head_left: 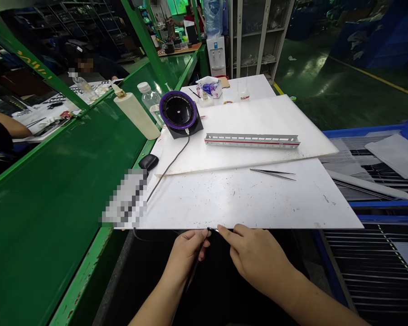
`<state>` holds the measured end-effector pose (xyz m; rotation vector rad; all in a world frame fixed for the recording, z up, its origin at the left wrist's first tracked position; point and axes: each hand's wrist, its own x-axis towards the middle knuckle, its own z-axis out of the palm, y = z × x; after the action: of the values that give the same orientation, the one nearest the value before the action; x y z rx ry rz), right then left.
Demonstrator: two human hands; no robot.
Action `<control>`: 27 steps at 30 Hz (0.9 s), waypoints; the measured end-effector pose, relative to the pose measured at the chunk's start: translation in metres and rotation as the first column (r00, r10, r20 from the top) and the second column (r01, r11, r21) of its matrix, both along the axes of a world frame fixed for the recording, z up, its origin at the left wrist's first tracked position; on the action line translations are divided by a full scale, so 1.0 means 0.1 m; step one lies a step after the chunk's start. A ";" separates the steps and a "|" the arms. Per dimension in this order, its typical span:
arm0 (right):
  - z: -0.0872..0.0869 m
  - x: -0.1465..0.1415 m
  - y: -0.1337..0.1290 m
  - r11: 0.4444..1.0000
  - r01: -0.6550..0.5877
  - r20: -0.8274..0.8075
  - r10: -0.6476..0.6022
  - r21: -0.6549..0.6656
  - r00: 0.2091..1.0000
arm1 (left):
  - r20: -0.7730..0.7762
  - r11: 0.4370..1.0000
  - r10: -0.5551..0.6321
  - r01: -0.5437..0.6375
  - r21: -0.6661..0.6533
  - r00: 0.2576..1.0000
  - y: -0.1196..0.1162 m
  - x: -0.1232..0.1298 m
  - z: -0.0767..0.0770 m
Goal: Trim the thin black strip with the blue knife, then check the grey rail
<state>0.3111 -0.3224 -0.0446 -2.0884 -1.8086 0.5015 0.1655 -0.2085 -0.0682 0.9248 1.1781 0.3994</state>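
Note:
At the near edge of the white board [224, 203], my left hand [187, 249] is closed on a long thin dark strip [193, 268] that runs down along my wrist. My right hand [258, 253] is closed beside it, its index finger stretched toward the strip's upper end. A small shiny metal tip [215, 230] shows between the two hands; the rest of that tool is hidden by my right hand. Tweezers [274, 173] lie on the board beyond my hands. Farther back, a grey train-car shell [251, 141] with a red stripe rests on a white foam sheet [258, 117].
A round black fan [178, 111] with a purple rim stands back left, its cable crossing the board. Near it are a white squeeze bottle [138, 113], a clear bottle [151, 99] and a black mouse-like object [148, 161]. Racks of dark strips [370, 267] are at right. People sit beyond the green partition [54, 190].

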 end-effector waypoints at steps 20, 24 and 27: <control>0.04 0.03 -0.01 0.999 0.013 -0.018 -0.014 -0.039 1.000 | 0.029 0.996 -0.007 0.010 -0.091 1.000 0.05 -0.02 -0.01; 0.04 0.08 -0.05 0.991 0.130 -0.327 -0.121 0.007 0.937 | 0.088 0.981 -0.001 0.018 -0.195 0.996 0.03 -0.05 0.05; 0.10 0.10 -0.06 0.972 0.233 -0.608 -0.171 0.024 0.776 | 0.152 0.967 -0.048 0.084 -0.240 0.987 -0.03 -0.05 0.20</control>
<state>0.3207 -0.3289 -0.0345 -1.7461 -1.1946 0.8786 0.1604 -0.2119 -0.0485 0.7054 1.0339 0.2551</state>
